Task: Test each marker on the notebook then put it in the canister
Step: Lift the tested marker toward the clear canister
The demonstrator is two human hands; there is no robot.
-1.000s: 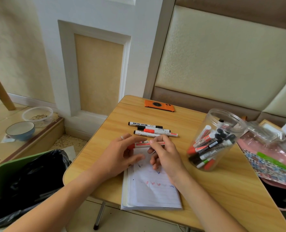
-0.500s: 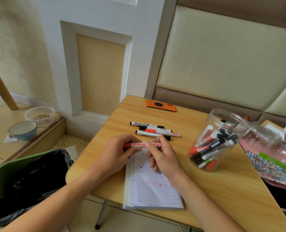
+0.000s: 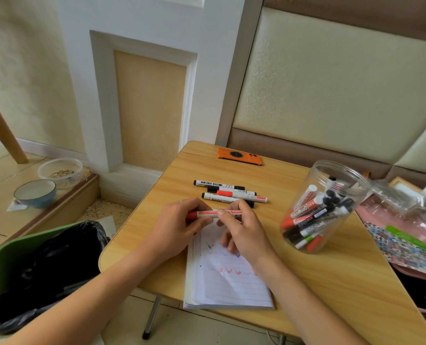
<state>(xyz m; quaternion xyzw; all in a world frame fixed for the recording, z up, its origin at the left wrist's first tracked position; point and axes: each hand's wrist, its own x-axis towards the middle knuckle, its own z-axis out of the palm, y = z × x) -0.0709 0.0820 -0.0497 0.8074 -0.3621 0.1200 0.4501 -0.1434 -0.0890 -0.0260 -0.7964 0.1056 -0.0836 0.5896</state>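
Both hands hold one red marker point(image 3: 215, 213) level, just above the top edge of the notebook point(image 3: 228, 277). The left hand point(image 3: 176, 225) has its grip closed round the red cap end; the right hand point(image 3: 242, 230) pinches the white barrel between thumb and forefinger. It looks to me like the cap is about to come off. I'd pull straight along the barrel, not twist sideways, and keep the cap in the left hand so it goes back on quickly. Then a short stroke on a bare part of the page, away from the red and blue marks already there. The canister point(image 3: 325, 207) lies tilted on the desk point(image 3: 331, 282) to the right, mouth open, already holding many markers. Three more markers point(image 3: 229, 194) wait just beyond the hands.
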